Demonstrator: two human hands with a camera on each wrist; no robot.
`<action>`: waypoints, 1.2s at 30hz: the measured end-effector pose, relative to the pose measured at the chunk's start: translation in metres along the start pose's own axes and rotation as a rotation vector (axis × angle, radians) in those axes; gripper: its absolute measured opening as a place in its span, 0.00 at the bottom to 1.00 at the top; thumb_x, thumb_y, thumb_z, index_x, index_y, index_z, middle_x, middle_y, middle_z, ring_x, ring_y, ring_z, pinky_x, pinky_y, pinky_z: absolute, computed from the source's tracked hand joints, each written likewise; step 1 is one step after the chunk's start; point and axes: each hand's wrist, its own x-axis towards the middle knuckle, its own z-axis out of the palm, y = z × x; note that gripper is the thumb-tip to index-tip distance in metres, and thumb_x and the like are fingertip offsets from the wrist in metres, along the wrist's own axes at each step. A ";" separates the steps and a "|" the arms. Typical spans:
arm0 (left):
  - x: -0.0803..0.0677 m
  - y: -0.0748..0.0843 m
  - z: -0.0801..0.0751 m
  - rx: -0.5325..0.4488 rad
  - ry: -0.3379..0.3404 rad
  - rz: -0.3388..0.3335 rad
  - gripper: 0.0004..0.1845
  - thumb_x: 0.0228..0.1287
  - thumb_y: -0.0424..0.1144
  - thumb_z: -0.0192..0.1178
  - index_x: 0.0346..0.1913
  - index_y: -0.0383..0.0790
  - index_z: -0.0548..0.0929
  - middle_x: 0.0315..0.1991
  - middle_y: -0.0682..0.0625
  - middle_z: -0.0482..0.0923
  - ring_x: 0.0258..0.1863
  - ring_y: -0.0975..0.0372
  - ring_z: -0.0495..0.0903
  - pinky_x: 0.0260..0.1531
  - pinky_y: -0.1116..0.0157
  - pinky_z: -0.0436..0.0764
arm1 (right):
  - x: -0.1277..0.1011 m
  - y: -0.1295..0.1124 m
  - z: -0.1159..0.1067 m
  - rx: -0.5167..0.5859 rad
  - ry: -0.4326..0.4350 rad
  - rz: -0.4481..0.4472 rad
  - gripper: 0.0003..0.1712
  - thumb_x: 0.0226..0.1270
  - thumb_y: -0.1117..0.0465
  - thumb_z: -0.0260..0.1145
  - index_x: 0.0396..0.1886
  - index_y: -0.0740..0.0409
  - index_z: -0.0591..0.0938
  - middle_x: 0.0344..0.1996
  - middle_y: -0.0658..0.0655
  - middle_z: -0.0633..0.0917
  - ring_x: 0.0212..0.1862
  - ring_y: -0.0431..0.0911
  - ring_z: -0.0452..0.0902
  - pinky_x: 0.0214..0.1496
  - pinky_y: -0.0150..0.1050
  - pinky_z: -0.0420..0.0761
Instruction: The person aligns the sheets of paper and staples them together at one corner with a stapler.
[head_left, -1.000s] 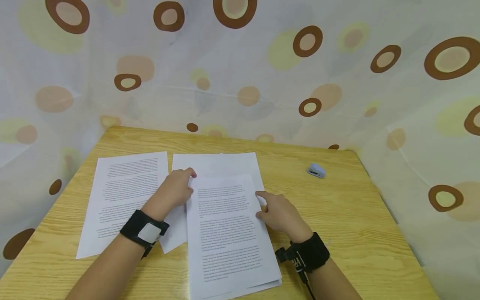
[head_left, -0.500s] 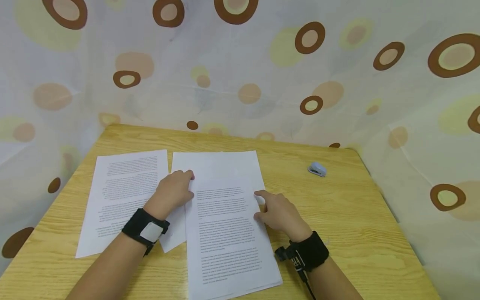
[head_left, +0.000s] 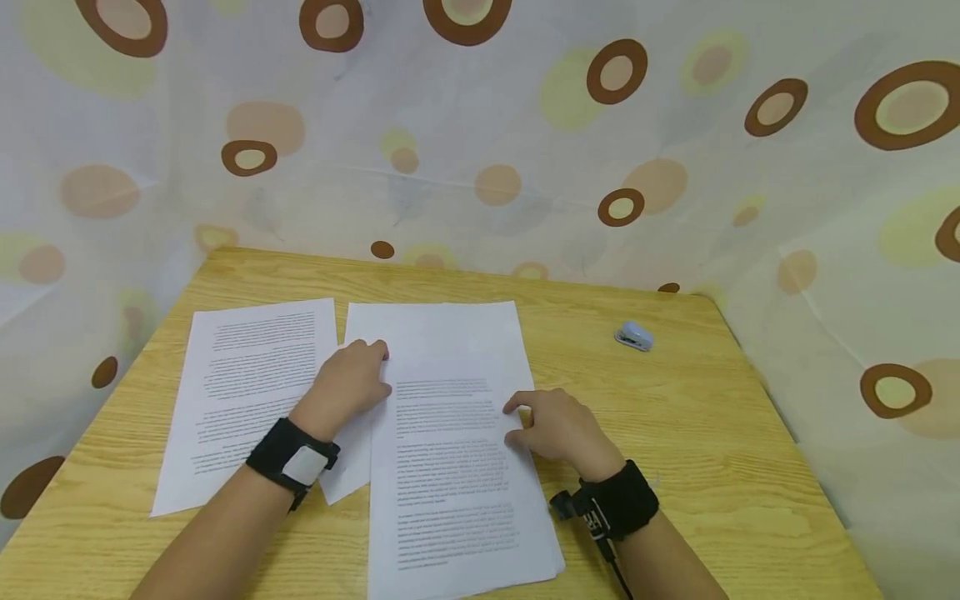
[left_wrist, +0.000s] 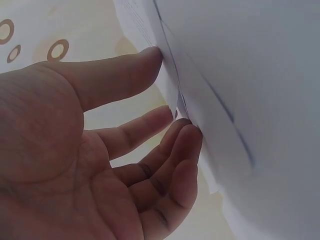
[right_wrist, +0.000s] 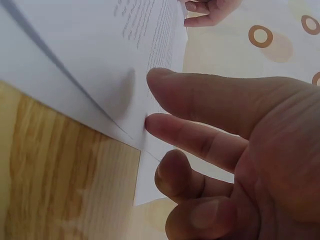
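In the head view, a few overlapping printed sheets [head_left: 457, 508] lie on the table, their lower corners slightly offset. A sheet with a bare upper part [head_left: 435, 333] shows beyond the text. My left hand [head_left: 347, 385] is at the left edge of these papers; in the left wrist view its thumb [left_wrist: 135, 72] and fingertips meet the paper edges, where narrow gaps show between sheets. My right hand [head_left: 564, 429] is over the right edge, fingers loosely bent. The right wrist view has its fingers [right_wrist: 190, 137] touching or very near the sheet [right_wrist: 95, 60], gripping nothing visible.
Another printed sheet [head_left: 247, 392] lies at the left, partly behind my left arm. A small pale blue stapler [head_left: 634, 336] is on the wooden table [head_left: 675, 433] at the back right. Patterned cloth [head_left: 495, 125] hangs around the table's far and side edges.
The top printed sheet has shifted slightly and its text runs straighter. My right hand's fingertips have moved a little inward and toward me. The left hand stays nearly in place.
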 end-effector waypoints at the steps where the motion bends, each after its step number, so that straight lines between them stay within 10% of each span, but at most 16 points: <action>1: 0.001 0.002 0.001 0.005 0.001 0.002 0.24 0.63 0.36 0.68 0.61 0.31 0.81 0.48 0.34 0.83 0.41 0.50 0.81 0.43 0.51 0.82 | 0.000 0.001 -0.001 -0.003 0.001 0.002 0.19 0.60 0.55 0.78 0.52 0.48 0.89 0.21 0.49 0.80 0.22 0.44 0.73 0.25 0.36 0.68; 17: 0.011 0.032 0.003 0.073 -0.017 0.060 0.22 0.63 0.35 0.68 0.59 0.31 0.82 0.43 0.39 0.82 0.36 0.53 0.79 0.35 0.57 0.81 | -0.004 0.018 -0.017 -0.036 0.012 0.085 0.08 0.61 0.52 0.78 0.35 0.48 0.89 0.29 0.51 0.84 0.28 0.46 0.75 0.29 0.38 0.71; 36: 0.030 0.007 -0.035 0.066 0.008 -0.030 0.20 0.67 0.38 0.65 0.55 0.24 0.83 0.46 0.33 0.86 0.36 0.50 0.82 0.31 0.57 0.82 | -0.005 0.041 -0.053 -0.014 0.082 0.146 0.14 0.67 0.49 0.74 0.39 0.55 0.91 0.21 0.50 0.83 0.23 0.45 0.73 0.23 0.35 0.69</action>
